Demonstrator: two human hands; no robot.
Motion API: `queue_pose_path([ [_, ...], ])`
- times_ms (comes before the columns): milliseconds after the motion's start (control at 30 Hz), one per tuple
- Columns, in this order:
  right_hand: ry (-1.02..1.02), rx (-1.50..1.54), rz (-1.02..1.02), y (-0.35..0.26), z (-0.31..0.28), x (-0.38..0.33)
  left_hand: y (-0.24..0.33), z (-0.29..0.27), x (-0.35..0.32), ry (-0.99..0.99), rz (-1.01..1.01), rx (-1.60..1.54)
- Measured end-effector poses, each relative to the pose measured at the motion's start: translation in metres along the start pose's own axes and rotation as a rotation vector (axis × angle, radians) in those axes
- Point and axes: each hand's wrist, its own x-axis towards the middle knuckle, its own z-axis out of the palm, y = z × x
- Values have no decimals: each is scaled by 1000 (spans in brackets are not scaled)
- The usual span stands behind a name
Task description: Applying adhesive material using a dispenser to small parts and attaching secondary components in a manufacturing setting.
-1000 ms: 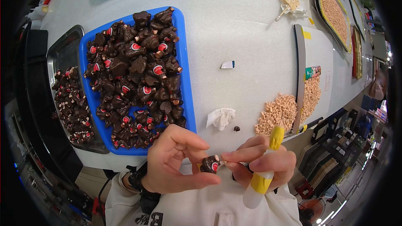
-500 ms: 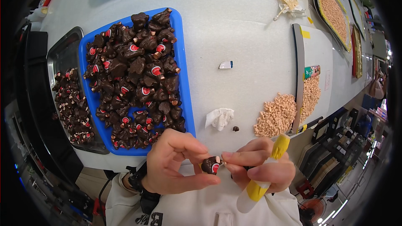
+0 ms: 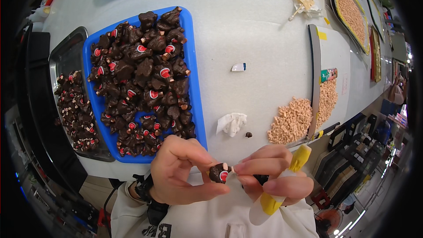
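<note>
Between thumb and fingers, my left hand (image 3: 183,169) pinches a small dark brown figurine (image 3: 219,173) with a red and white patch and pale pink bits on it. Fingertips of my right hand (image 3: 273,172) press together at the figurine's right side, on a tiny pale piece there. A slim white bottle with yellow wrapping (image 3: 272,202) is tucked in the fingers of that same hand. Left of the hands lies a blue tray (image 3: 199,119) heaped with brown figurines (image 3: 143,72) of the same kind.
A metal tray (image 3: 66,57) at far left holds smaller brown figurines. Right of the hands is a pile of small pale pieces (image 3: 291,121), against a board (image 3: 313,61). Crumpled tissue (image 3: 232,124) and a small white packet (image 3: 238,67) lie mid-table.
The figurine has shifted slightly left with my left hand and is turned a little. My right hand has moved slightly to the right, its fingertips still at the figurine's side.
</note>
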Motion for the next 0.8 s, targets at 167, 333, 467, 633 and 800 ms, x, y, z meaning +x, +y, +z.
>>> queue_pose_path([
  [167,-36,55,103,-5,2,3,1,2,0,18,17,-8],
  [333,76,170,128,-3,12,4,-1,0,1,57,70,-12],
  [467,94,185,86,0,14,4,-1,-1,2,53,106,0],
  [633,64,145,50,-5,15,10,5,0,-1,33,75,-32],
  [800,99,-80,110,-13,22,2,4,3,1,-5,-74,-40],
])
